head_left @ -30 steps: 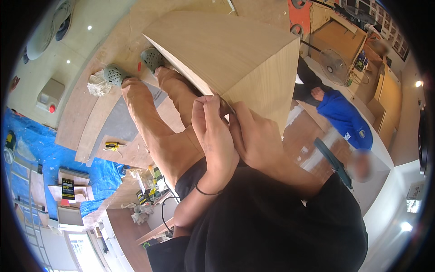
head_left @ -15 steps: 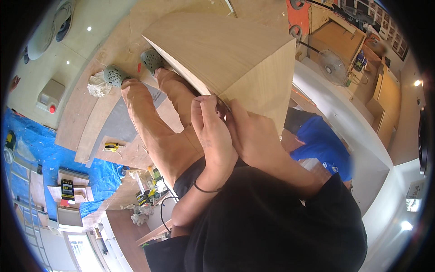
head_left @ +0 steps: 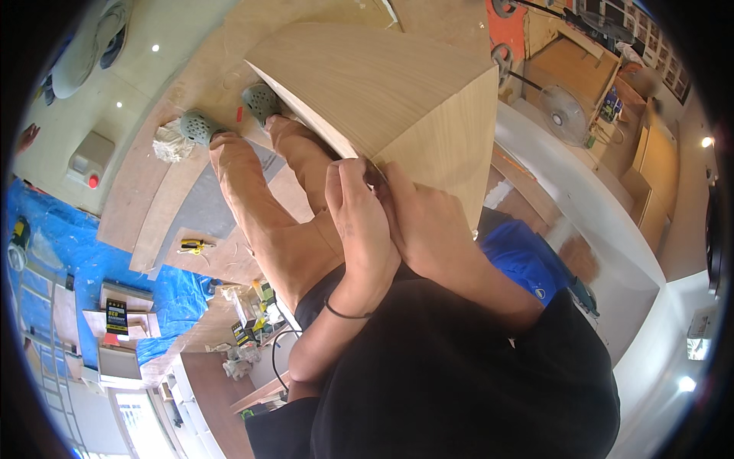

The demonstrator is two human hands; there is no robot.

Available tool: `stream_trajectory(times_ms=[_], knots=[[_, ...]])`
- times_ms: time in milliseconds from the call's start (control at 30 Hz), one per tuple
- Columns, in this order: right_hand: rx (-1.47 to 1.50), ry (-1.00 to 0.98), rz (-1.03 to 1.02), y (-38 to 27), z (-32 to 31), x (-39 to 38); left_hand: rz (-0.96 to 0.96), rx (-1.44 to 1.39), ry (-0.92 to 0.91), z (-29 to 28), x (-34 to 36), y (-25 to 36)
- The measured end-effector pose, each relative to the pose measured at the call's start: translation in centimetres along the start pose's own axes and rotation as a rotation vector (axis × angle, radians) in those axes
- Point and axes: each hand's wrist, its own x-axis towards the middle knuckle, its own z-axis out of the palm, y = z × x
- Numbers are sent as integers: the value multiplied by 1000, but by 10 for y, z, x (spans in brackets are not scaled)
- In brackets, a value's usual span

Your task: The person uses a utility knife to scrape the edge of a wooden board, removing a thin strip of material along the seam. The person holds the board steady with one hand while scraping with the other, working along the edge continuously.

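A pale wood-veneered box [head_left: 390, 92] with angled faces lies across the upper middle, its long white edge running down to my hands. My left hand [head_left: 355, 218] is closed, fingertips pinched together at the box's lower corner. My right hand [head_left: 420, 214] is curled at that same corner, just beside the left, thumb and fingers drawn together. Whatever they pinch there is mostly hidden by the fingers. My legs in tan trousers and grey-green clogs [head_left: 199, 128] stretch out beside the box on plywood boards.
Yellow-black pliers [head_left: 191, 246] lie on the boards at left, near a blue tarp [head_left: 61, 222] and a ladder [head_left: 47, 359]. A white rag [head_left: 172, 141] is by the clogs. A co-worker in blue [head_left: 508, 260] is bent low beside my right arm. A fan [head_left: 562, 115] stands upper right.
The co-worker in blue has bent down and moved leftward, now largely behind my right arm. My hands stay pinched at the box corner, shifting very slightly.
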Motion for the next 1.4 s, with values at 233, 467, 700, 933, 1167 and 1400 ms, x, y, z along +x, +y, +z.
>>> stream_trajectory(times_ms=[233, 467, 700, 933, 1167, 1400], knots=[[-28, 0, 8, -3, -1, 3, -78, -25, -12, -1, 3, 4], [86, 132, -135, 15, 14, -2, 443, 83, -42, -23, 8, -12], [433, 171, -48, 28, 19, -14, 1235, 768, -165, -52, 28, -22], [375, 119, -89, 38, 21, -12, 1524, 886, -160, -49, 49, -17], [347, 136, -147, 37, 24, -4, 1495, 841, -60, -42, 54, -30], [190, 170, -189, 31, 14, -7, 1262, 611, -68, -34, 44, -39]])
